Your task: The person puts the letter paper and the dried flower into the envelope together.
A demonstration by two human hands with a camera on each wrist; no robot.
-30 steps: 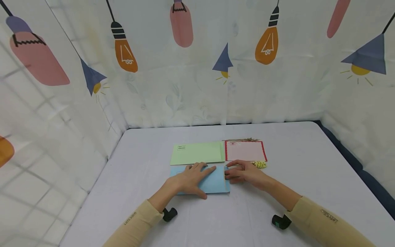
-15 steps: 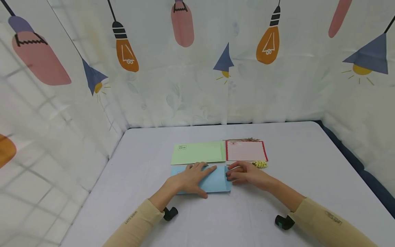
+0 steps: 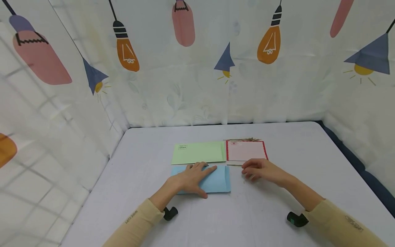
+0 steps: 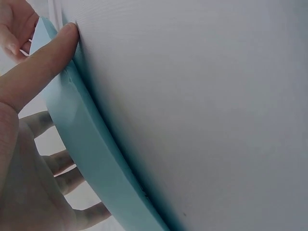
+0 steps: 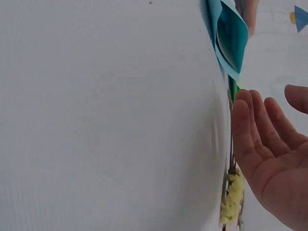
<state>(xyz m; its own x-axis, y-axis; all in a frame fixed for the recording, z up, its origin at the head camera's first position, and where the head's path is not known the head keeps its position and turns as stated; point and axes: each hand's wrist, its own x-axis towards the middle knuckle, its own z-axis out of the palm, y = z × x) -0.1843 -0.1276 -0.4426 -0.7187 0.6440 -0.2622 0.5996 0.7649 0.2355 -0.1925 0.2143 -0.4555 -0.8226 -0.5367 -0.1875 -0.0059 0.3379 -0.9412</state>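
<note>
A blue envelope lies on the white table, and my left hand rests on it with spread fingers. In the left wrist view the thumb lies over the near edge of the blue envelope. My right hand hovers to the right of the envelope, apart from it, fingers loosely bent and holding nothing. Seen from the right wrist, the envelope's open end gapes. A yellow dried-flower sprig lies near the right hand; in the head view that hand hides its blossoms and only the stem shows.
Behind the blue envelope lies a light green envelope. Right of it is a pink card with a red border, with a brownish dried sprig along its far edge. A patterned curtain hangs behind the table.
My right hand has let go of the blue envelope's right end and moved right, now covering the yellow blossoms in the head view. The left hand stays on the envelope.
</note>
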